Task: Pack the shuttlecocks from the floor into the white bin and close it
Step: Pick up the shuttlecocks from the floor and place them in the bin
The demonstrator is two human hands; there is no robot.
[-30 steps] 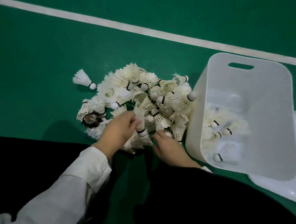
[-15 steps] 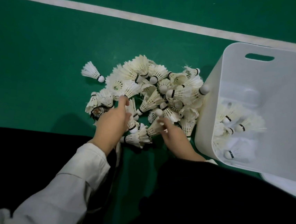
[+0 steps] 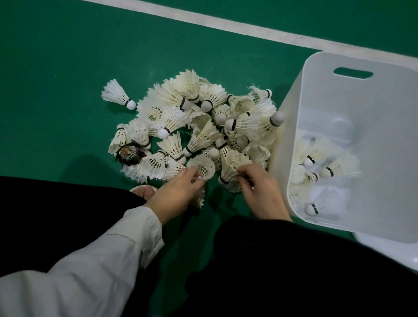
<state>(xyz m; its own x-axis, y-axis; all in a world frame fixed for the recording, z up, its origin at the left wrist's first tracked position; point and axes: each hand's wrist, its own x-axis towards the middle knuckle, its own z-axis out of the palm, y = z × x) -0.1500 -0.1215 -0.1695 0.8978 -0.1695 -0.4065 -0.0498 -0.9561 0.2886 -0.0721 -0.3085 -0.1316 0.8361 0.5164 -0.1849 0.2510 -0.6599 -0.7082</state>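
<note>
A pile of white feather shuttlecocks (image 3: pixel 206 122) lies on the green court floor, with one stray shuttlecock (image 3: pixel 118 95) at its left. The white bin (image 3: pixel 365 117) stands open just right of the pile and holds several shuttlecocks (image 3: pixel 326 169). At the pile's near edge my left hand (image 3: pixel 176 193) holds shuttlecocks, one feather skirt showing above its fingers and another below the palm. Beside it, my right hand (image 3: pixel 261 189) pinches the skirt of a shuttlecock (image 3: pixel 232 165) close to the bin's left wall.
The bin's white lid (image 3: pixel 408 254) lies on the floor under and right of the bin. A dark worn shuttlecock (image 3: pixel 129 153) sits at the pile's left edge. A white court line (image 3: pixel 166 11) runs behind. My dark-clothed legs fill the foreground.
My left hand has drawn back toward me to the pile's near edge. My right hand shifted right, closer to the bin, with a shuttlecock pinched.
</note>
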